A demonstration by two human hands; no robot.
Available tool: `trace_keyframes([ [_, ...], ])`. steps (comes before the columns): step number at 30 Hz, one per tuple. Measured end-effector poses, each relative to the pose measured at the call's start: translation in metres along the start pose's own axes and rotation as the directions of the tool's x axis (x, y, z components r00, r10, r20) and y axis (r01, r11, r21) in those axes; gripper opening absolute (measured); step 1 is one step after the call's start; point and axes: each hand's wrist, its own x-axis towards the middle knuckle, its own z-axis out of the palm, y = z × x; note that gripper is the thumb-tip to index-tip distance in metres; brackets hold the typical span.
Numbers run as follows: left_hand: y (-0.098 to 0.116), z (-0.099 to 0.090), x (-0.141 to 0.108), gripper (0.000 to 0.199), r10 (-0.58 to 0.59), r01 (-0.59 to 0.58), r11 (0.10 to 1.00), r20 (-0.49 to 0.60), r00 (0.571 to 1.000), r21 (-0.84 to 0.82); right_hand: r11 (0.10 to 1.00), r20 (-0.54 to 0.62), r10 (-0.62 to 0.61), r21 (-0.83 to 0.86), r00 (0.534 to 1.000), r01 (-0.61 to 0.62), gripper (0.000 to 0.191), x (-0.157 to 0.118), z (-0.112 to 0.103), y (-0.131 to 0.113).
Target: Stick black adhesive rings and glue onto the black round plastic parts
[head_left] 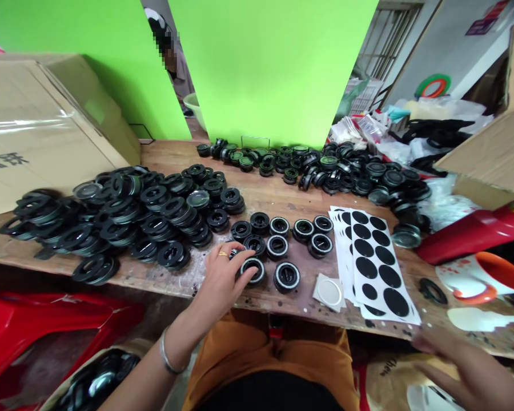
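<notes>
My left hand (225, 274) is over the front of the wooden table, its thumb and fingers around a black round part (252, 272) with a pale ring on top. Several similar parts stand beside and behind it, one (286, 277) just to the right. My right hand (449, 357) is blurred at the lower right, below the table's front edge, fingers apart and holding nothing. Between the hands lie white sheets with black round stickers (377, 260) and a small white square with a ring (329, 292).
A large pile of black rings (154, 214) covers the left of the table (278, 197). More parts (325, 165) line the back. At right are a red bottle (466, 231), a mug (466, 277) and a cardboard box (497, 148). A person is partly visible behind green panels.
</notes>
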Motion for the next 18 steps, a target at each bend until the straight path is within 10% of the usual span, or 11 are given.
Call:
trace_keyframes([
  [9, 0.003, -0.009, 0.003, 0.027, -0.045, 0.046, 0.999, -0.064, 0.997, 0.004, 0.973, 0.217, -0.226, 0.008, 0.950, 0.230, 0.008, 0.077, 0.089, -0.061],
  [18, -0.033, -0.006, -0.014, 0.026, -0.153, 0.154, 0.988, -0.099, 0.983, -0.005, 0.998, 0.512, -0.060, 0.059, 0.857, 0.034, 0.009, 0.094, 0.074, -0.054],
])
